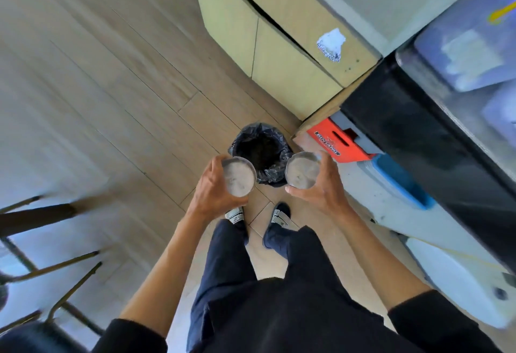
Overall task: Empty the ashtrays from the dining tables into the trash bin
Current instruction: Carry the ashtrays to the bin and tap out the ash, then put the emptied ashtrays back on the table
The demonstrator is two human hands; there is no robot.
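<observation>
Head view, looking straight down at a person standing on a wood-plank floor.

Left hand, centre of frame: holds a round metal ashtray, fingers curled round its far rim, thumb along the near edge. Open face up toward the camera; pale grey residue inside.

Right hand, just right of centre: holds a second round metal ashtray, thumb under the near rim, fingers wrapped round the right side. This one also faces up, greyish film and a few dark specks inside.

Both ashtrays sit level with each other, apart, one on each side of the trash bin. The bin stands on the floor just past the person's shoes, lined with a black plastic bag that spills over the rim. In the picture, each ashtray overlaps the bin's edge; the bin's dark mouth shows between them.

Upper centre: a yellow-beige cabinet with a torn white sticker on its face. Right of the bin: a red crate with white lettering, and a blue tray-like object beside it. Right edge: a large black appliance body, blurred. Lower left: dark chair legs, blurred by motion.

Person wears dark trousers and dark sleeves pushed up the forearms.
</observation>
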